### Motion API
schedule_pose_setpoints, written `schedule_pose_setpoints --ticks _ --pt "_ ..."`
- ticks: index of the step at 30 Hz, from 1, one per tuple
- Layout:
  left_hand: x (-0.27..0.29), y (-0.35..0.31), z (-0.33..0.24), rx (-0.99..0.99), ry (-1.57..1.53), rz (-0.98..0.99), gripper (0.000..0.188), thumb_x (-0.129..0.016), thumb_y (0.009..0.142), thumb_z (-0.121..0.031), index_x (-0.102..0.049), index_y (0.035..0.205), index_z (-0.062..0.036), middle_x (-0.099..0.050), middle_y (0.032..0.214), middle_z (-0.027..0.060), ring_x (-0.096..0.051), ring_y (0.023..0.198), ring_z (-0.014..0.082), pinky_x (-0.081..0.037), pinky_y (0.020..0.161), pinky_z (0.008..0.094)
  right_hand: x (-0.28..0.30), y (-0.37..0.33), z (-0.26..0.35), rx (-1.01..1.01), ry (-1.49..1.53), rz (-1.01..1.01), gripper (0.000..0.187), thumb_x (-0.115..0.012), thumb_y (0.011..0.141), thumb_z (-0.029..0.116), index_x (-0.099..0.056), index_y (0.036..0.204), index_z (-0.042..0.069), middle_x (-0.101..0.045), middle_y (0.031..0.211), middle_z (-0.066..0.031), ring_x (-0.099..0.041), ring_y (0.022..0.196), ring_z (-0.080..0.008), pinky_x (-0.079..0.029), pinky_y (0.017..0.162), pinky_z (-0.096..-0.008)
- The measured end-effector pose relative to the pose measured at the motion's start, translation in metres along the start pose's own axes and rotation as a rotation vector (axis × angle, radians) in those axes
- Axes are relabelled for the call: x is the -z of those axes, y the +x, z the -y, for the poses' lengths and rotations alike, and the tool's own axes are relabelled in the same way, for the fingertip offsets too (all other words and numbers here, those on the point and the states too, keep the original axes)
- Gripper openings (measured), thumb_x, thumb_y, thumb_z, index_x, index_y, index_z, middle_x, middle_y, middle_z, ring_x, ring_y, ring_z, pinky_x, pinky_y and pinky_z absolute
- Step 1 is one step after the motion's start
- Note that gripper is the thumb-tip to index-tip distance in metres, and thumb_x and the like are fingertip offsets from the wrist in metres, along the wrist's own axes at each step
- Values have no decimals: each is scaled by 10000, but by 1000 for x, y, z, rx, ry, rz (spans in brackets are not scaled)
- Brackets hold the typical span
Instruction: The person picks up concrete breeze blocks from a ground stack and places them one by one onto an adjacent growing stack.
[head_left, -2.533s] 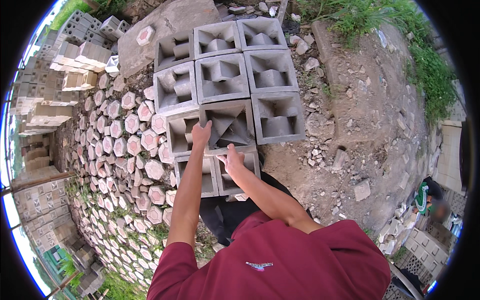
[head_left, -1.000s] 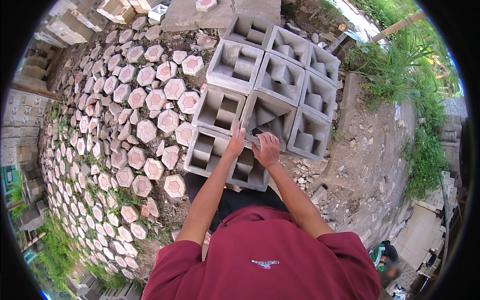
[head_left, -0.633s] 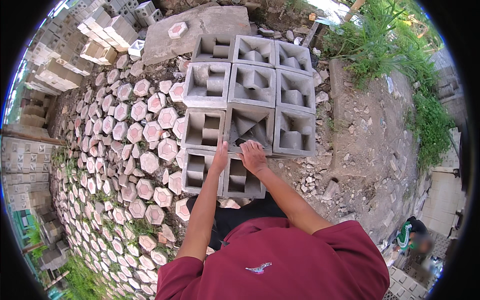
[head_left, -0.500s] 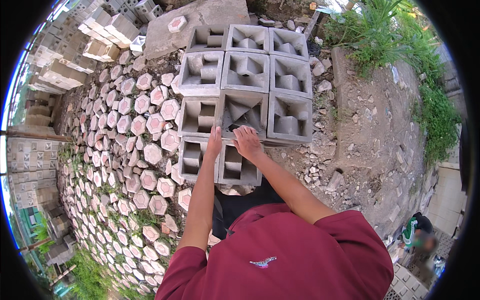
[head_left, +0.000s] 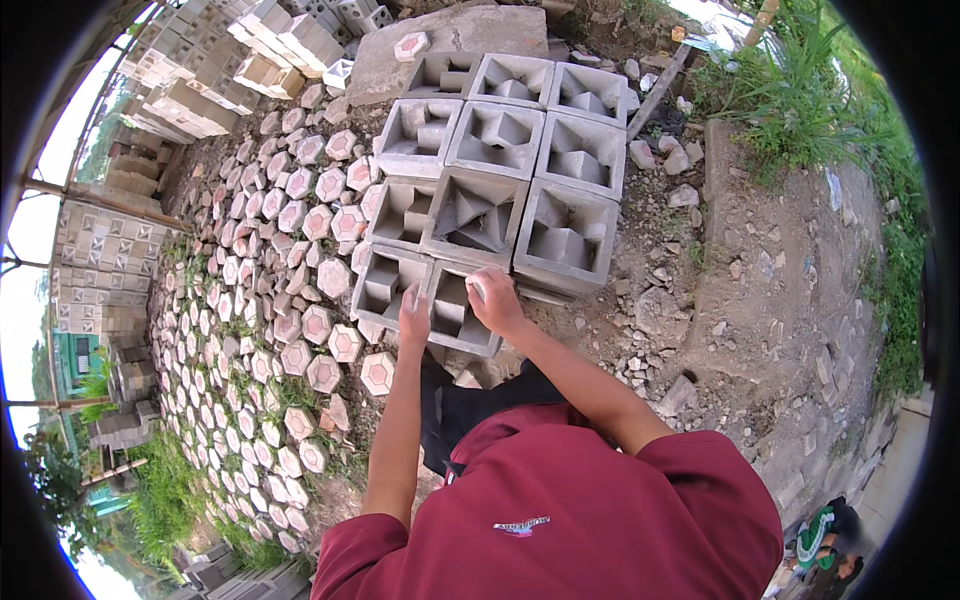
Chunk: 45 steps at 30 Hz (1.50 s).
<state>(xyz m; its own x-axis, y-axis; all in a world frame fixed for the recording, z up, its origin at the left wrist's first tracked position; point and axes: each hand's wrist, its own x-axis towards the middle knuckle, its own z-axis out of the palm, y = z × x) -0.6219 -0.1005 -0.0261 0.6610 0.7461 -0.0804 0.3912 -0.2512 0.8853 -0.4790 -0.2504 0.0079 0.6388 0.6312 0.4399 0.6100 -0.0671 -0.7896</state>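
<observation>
My left hand [head_left: 413, 318] is over the dividing wall between the two nearest hollow concrete blocks, its fingers pointing away from me and loosely bent, holding nothing I can see. At the right wall of the near right block [head_left: 467, 338] is my right hand [head_left: 497, 303], loosely curled and apparently empty, with pale fingertips. I cannot tell whether either hand touches the blocks. Beyond them, a darker grey block [head_left: 476, 248] with angled faces inside stands in the middle column, higher than the near left block [head_left: 362, 300]. My hands hide parts of the near walls.
More grey blocks [head_left: 497, 140] form rows farther away. Hexagonal pavers [head_left: 325, 375] cover the ground at left, with stacked blocks [head_left: 190, 100] behind. Rubble [head_left: 640, 365] and a low concrete ledge [head_left: 715, 185] lie at right. Another person [head_left: 825, 535] is at lower right.
Both hands have come off the darker middle block and drawn back toward me, over the nearest row. That block stays in place. The view has turned slightly.
</observation>
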Motion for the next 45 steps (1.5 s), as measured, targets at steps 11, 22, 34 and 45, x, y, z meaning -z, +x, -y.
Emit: schedule_pose_setpoints --ticks 11,22,34,45 --pt "-8 -109 3 436 -642 -137 409 -436 958 -274 -445 1282 -24 -550 1221 130 -526 1122 209 -449 861 352 9 -58 39 -332 358 282 216 -583 798 164 -618 882 -31 -640 802 -173 -630 744 -275 -484 667 -347" --pt "36 -353 5 398 -818 -647 335 -437 959 -263 -541 1183 -36 -622 1110 95 -593 1005 176 -468 809 319 -38 -170 118 -131 245 932 269 -622 800 281 -641 834 15 -659 740 -142 -649 696 -241 -487 638 -341" --pt "-45 -691 19 628 -1025 -1685 256 -454 933 -257 -593 1052 -77 -655 982 64 -620 891 169 -482 714 313 -70 -422 248 257 447 1734 198 -616 857 195 -613 791 8 -629 680 -29 -565 616 -80 -456 575 -249" --pt "-65 -763 39 614 -1167 -2010 305 -406 961 -279 -559 1089 -48 -657 998 94 -643 857 170 -497 691 279 -100 -517 328 451 428 2042 198 -599 869 195 -610 825 2 -633 692 -36 -572 634 -82 -458 590 -236"
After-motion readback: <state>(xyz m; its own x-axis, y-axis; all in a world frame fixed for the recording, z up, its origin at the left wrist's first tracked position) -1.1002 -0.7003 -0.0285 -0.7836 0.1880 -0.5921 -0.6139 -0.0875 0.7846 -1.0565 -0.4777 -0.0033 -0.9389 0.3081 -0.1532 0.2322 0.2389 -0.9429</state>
